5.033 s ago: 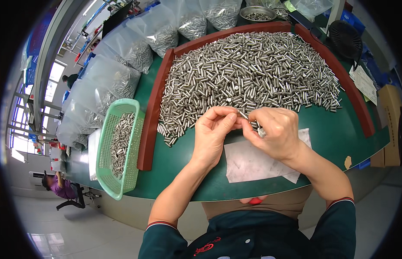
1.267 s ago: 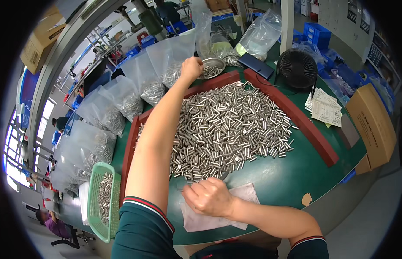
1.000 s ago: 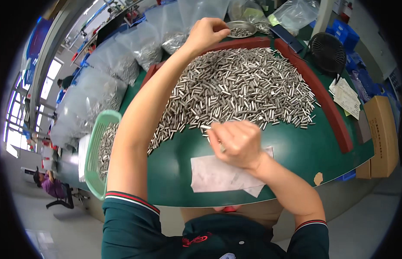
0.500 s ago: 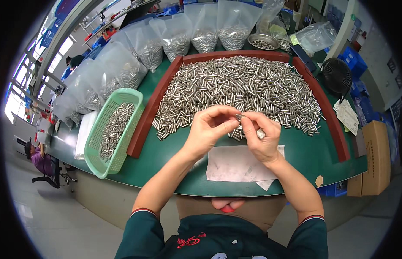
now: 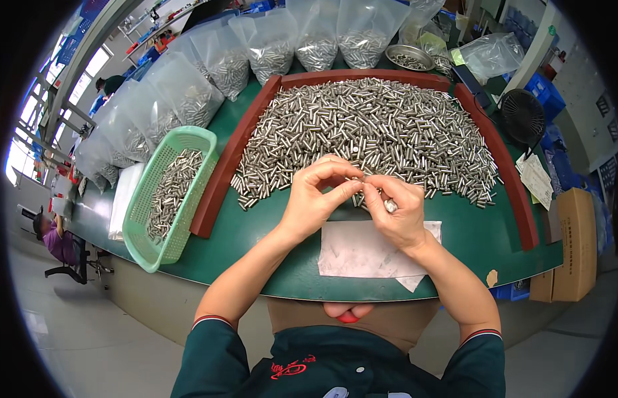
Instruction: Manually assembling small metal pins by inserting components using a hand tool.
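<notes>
My left hand point(image 5: 310, 204) and my right hand point(image 5: 403, 219) meet at the fingertips over the near edge of a wide heap of short metal pins point(image 5: 362, 126). Between thumb and forefinger of both hands sits a small metal pin point(image 5: 357, 178), mostly covered by the fingers. A pale, shiny small lump point(image 5: 390, 205) is tucked under the curled fingers of my right hand; its kind is not clear. Below the hands a stained white cloth point(image 5: 352, 255) lies flat on the green tabletop point(image 5: 289, 282).
Dark red rails point(image 5: 223, 166) frame the heap on three sides. At the left stands a green basket point(image 5: 140, 242) partly filled with pins. Several clear bags of pins point(image 5: 272, 56) line the back. A metal bowl point(image 5: 410, 58), black fan point(image 5: 521, 116) and cardboard box point(image 5: 574, 245) are rightward.
My fingertips have shifted slightly left and closed in around the pin, which shows less now. The whole view has moved a little.
</notes>
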`<state>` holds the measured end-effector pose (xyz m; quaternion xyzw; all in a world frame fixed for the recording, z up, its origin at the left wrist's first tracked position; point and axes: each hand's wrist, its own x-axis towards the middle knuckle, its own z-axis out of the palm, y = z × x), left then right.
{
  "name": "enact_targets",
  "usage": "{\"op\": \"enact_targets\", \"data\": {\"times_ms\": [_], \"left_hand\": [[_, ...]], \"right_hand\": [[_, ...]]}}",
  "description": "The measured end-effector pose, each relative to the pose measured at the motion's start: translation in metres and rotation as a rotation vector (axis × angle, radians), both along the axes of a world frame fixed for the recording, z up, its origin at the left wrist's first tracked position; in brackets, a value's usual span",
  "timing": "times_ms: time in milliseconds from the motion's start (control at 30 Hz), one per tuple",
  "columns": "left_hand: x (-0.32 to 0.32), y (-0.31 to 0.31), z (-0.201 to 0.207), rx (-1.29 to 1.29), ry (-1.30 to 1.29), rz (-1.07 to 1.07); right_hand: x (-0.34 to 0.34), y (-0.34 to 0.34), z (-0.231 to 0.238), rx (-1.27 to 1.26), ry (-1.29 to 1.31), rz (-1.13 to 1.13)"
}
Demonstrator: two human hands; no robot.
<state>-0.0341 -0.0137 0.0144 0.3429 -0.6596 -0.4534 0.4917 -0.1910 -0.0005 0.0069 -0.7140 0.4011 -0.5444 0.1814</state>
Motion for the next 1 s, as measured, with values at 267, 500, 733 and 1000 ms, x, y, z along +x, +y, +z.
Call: {"op": "enact_targets", "data": {"times_ms": [267,500,733,1000], "left_hand": [[0.010,0.011,-0.003,-0.050,-0.183,0.203],[0.013,0.015,-0.009,0.068,-0.087,0.212],[0.014,0.017,-0.007,0.191,-0.022,0.089],[0.005,0.025,-0.006,0.063,-0.085,0.036]], "right_hand": [[-0.002,-0.001,0.003,0.000,-0.041,-0.007],[-0.001,-0.001,0.002,-0.003,-0.042,-0.004],[-0.004,0.002,0.009,0.027,0.039,0.003],[-0.001,0.001,0.008,0.131,0.091,0.156]]}}
